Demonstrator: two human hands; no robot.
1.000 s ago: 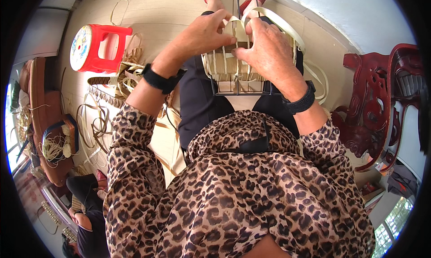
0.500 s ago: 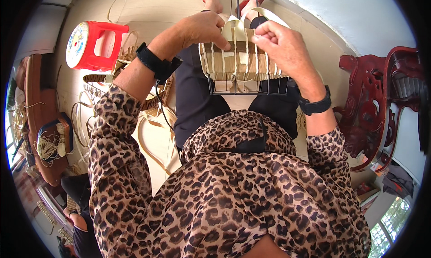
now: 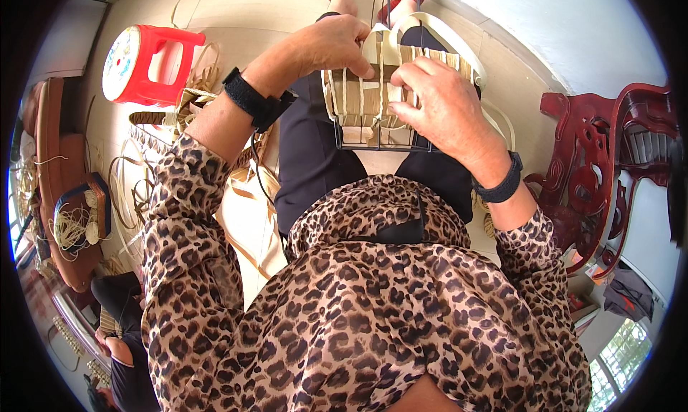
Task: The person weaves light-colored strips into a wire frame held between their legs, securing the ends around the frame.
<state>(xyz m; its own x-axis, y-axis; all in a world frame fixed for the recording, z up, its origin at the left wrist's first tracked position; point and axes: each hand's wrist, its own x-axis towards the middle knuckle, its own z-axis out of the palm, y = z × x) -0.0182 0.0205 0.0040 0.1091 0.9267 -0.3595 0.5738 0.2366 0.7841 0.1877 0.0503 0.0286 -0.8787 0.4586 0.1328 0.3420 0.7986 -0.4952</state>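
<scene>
Between my knees stands a partly woven basket (image 3: 351, 100), its tan flat strips crossed by pale upright cords on a black wire frame (image 3: 358, 149). My left hand (image 3: 333, 48) grips its top left edge, thumb pressed on the weave and fingers mostly hidden behind. Across the front face, my right hand (image 3: 448, 104) has its thumb and fingers curled in at the cords. Whatever sits between those fingertips is too small to make out. A cream flat strap (image 3: 448, 36) rises from the top edge and loops over to the right.
A red stool (image 3: 154, 64) lies on its side at the upper left. Below it are loose strips (image 3: 251, 211) and another woven piece (image 3: 147, 118). A carved dark red wooden chair (image 3: 588, 161) stands at right. Another person (image 3: 129, 347) sits at lower left, near a box of cord (image 3: 79, 222).
My right hand has moved left and down, from the top right edge onto the front face. The cream strap now loops wider to the right. My left hand keeps its hold.
</scene>
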